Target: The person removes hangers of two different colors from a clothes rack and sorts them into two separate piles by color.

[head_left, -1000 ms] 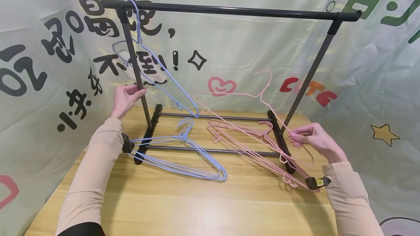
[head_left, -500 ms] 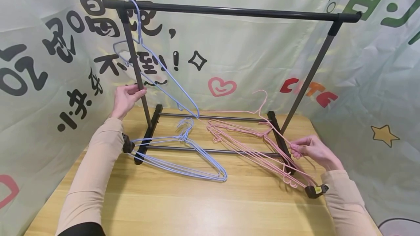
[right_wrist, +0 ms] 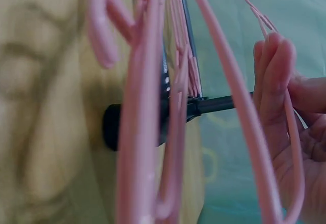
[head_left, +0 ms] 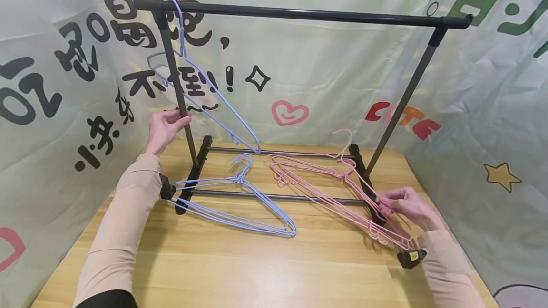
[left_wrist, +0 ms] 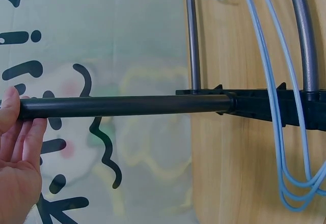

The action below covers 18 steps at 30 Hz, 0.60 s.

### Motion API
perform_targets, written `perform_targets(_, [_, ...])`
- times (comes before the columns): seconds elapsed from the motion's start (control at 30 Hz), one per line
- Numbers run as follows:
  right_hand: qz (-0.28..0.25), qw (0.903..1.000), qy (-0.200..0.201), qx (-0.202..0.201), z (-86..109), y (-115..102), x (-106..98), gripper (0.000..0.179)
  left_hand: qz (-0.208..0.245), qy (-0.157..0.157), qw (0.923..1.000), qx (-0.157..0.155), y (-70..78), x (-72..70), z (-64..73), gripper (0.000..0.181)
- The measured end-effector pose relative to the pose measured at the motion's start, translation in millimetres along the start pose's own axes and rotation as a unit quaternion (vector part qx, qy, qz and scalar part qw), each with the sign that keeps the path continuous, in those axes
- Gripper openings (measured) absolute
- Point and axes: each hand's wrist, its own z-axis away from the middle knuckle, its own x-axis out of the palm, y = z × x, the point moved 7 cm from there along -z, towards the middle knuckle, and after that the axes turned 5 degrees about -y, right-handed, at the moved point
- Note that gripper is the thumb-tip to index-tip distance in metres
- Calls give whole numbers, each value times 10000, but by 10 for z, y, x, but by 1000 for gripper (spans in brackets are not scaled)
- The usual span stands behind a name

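My left hand (head_left: 164,129) grips the left upright (head_left: 177,84) of a black clothes rack, thumb on one side and fingers on the other, as the left wrist view also shows. At the right, my right hand (head_left: 408,206) pinches the shoulder of a pink clothes hanger (right_wrist: 296,158) between thumb and fingers. That hanger lies low over a bunch of pink hangers (head_left: 347,175), its hook (head_left: 351,139) standing up behind them. A blue hanger (head_left: 182,44) hangs from the left end of the top rail (head_left: 299,14).
Several blue hangers (head_left: 242,178) lie stacked on the wooden table (head_left: 265,274), across the left part of the rack's base. Two lower bars (head_left: 265,196) join the black feet (head_left: 194,175). A printed curtain (head_left: 299,61) encloses the back and sides.
My right hand has come down with the pink hanger, which has sunk from above the bunch to lie close over it. My left hand stays on the upright.
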Motion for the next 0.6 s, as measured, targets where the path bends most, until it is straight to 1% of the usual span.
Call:
perform_targets(0.13, [-122, 9999, -61, -56, 13, 53, 11, 36, 42, -47, 10000, -27, -9, -1, -6, 34])
perform_targets(0.23, [-200, 9998, -33, 28, 27, 84, 15, 32, 38, -45, 10000, -72, -6, -7, 7, 34])
perform_targets(0.3, [-151, 9998, 39, 118, 35, 103, 12, 30, 43, -36, 10000, -77, -4, -6, 15, 36])
perform_targets(0.47, [134, 9993, 197, 292, 52, 145, 5, 23, 130, 32, 9999, -34, -17, 4, 18, 42])
perform_targets(0.6, [442, 9974, 329, 474, 59, 177, -7, 21, 102, 75, 9999, 5, -17, 11, 15, 39])
